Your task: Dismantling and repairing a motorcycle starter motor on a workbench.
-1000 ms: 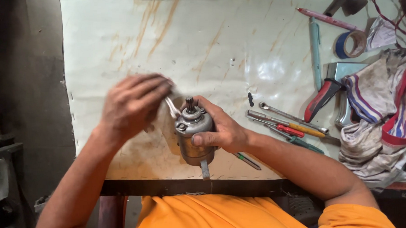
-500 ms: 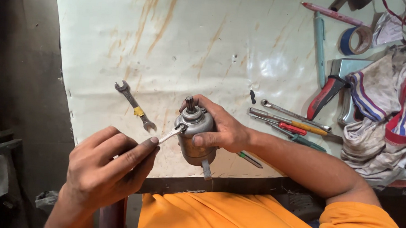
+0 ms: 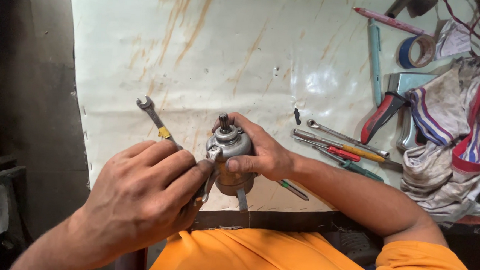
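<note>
A stained, pale sheet covers the table (image 3: 255, 53) in a dim workshop, its surface streaked with rust-coloured marks. At the near edge, a person in an orange shirt (image 3: 310, 262) holds a small grey motor (image 3: 229, 156) upright, its splined shaft pointing up. The right hand (image 3: 261, 152) wraps the motor's body from the right, fingers clamped on the housing and thumb pressed across its front. The left hand (image 3: 144, 195) comes in from the left, fingers closed together on a small spanner (image 3: 209, 172) whose head sits against the motor's side, just under the cap. A larger open-ended wrench (image 3: 154, 117) with a yellow band lies on the sheet just behind the left hand. To the right of the motor lie screwdrivers (image 3: 348, 153), red and yellow handled, side by side. Further right sit red-handled pliers (image 3: 381, 112), a roll of blue tape (image 3: 414, 51), a pink pencil (image 3: 388, 21) and a heap of striped rags (image 3: 447, 146) at the table's edge.
</note>
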